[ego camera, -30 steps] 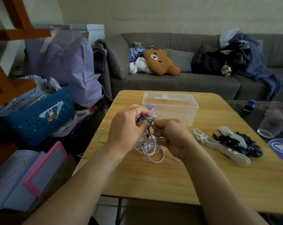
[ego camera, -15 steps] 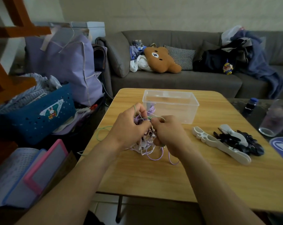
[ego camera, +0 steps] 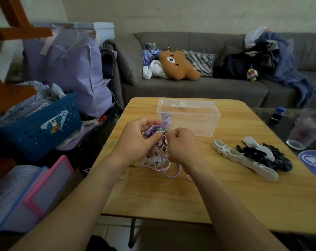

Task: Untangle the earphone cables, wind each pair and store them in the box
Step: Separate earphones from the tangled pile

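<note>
Both hands, left hand and right hand, pinch the tangled cables together just before the clear box. Untangling is underway; next, one strand needs teasing free.

The cables are seen in lilac, white and pale green (tangled together). The box is clear, the table light wood-grained. White and black winders are shown, a brown bear cushion, and a black-and-white checked pillow.

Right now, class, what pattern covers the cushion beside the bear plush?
Black-and-white check on the cushion; head view.
</note>
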A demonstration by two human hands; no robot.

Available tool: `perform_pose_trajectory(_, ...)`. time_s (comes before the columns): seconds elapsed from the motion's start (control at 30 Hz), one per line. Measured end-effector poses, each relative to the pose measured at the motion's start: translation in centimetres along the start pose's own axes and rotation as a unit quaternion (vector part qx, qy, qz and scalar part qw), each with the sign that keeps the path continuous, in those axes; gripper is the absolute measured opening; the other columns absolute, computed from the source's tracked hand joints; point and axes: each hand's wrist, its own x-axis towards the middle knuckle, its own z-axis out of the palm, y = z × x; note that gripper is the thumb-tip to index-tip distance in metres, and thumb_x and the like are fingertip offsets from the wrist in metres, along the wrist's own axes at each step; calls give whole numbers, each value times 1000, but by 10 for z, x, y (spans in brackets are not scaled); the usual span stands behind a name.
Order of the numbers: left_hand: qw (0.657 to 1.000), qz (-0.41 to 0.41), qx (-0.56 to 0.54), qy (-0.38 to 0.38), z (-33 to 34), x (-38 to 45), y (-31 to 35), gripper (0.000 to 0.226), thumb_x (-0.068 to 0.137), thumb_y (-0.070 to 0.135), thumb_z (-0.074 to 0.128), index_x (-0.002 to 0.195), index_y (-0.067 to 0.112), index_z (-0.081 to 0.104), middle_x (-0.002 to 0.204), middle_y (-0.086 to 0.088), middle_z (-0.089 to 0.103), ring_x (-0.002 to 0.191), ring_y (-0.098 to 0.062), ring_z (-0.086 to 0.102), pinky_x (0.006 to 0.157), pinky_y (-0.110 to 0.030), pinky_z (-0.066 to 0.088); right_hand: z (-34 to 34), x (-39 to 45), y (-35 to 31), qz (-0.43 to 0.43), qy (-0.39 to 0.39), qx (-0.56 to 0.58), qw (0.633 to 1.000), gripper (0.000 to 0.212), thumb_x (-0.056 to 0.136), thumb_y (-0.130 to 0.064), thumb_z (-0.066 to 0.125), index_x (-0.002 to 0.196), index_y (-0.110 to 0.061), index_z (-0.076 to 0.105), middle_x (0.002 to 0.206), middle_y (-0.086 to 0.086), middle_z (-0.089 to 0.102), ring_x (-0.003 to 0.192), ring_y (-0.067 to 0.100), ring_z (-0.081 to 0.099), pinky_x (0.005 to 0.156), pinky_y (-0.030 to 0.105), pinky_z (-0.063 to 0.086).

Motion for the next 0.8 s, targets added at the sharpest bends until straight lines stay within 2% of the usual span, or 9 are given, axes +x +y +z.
perform_pose_trajectory(0.07,1000,10,24,2,0,1,-1,24,88,7,72,112,9,68,81,-13,72,44,-20,59,41,-27,50,-2,-2,-2,-34,9,-58,998,31,99,-11,48,70,-17,56,63,0,54,67,27,55,55,34,34)
perform_pose_trajectory(0.13,999,12,33,3,-1,1,-3,22,88,9,72,110,10,69,83,-16,73,41,-16,58,40,-25,49,-2,-3,-2,-53,32,-72,995,25,101,-19,50,82,-10,64,69,1,58,70,24,55,55,36,30)
perform_pose_trajectory(0.27,998,23,36,53,-3,1,-3,19,85,11,76,104,13,71,78,-8,74,38,-15,57,41,-25,48,0,1,0,-61,76,-20,995,25,99,-32,58,83,-13,64,71,-3,64,66,14,57,56,29,40)
perform_pose_trajectory(0.37,994,35,45,95,-3,0,-2,21,82,13,79,102,16,73,77,1,74,39,-12,59,42,-22,46,2,2,0,-89,104,-2,991,13,96,-28,64,88,-18,66,80,-7,67,73,7,60,61,21,44)
perform_pose_trajectory(0.47,992,21,47,116,-2,-1,0,17,80,17,81,96,16,75,75,4,74,36,-18,59,38,-24,45,4,-1,1,-127,127,30,983,2,91,-17,71,90,-17,69,81,-9,68,74,3,62,64,12,46)
perform_pose_trajectory(0.6,995,3,33,89,-4,-1,1,17,80,21,81,95,15,76,77,2,76,42,-28,63,38,-29,48,7,-3,4,-169,158,39,972,8,88,-11,72,92,-18,69,83,-9,68,75,2,62,66,12,48)
perform_pose_trajectory(0.67,996,-5,41,80,-4,0,0,16,81,23,80,94,14,75,77,1,76,44,-23,64,38,-31,48,8,-3,4,-174,175,47,968,10,88,-9,71,91,-17,67,82,-9,67,75,1,61,66,12,46)
perform_pose_trajectory(0.73,996,-20,50,71,-4,1,-2,17,84,27,78,93,13,75,76,-2,76,38,-15,60,39,-25,45,9,-3,4,-186,199,47,961,17,83,0,69,83,-16,63,79,-7,64,72,0,58,64,11,42)
perform_pose_trajectory(0.8,997,-31,37,62,-4,2,-3,18,86,27,76,95,12,74,79,-3,76,35,-17,56,39,-25,44,9,-2,5,-194,208,35,958,27,75,8,65,74,-17,58,75,-6,60,68,1,54,63,10,40)
